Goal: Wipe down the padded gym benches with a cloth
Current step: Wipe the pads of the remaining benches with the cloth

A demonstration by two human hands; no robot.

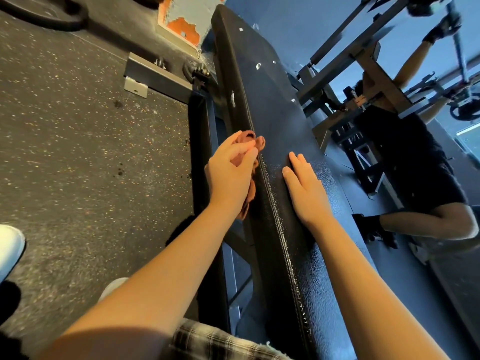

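Left hand (230, 174) grips cloth (248, 139) against padded bench (283, 118) (speckled rubber floor (78, 131)).

Cloth (248, 162) left of bench (285, 120) seam.

Bare left hand (231, 175) and right hand (306, 193), grey-and-cream plaid garment (220, 341), white shoe (10, 245).

Dim bluish light, tilted wide-angle distortion, blurred edges
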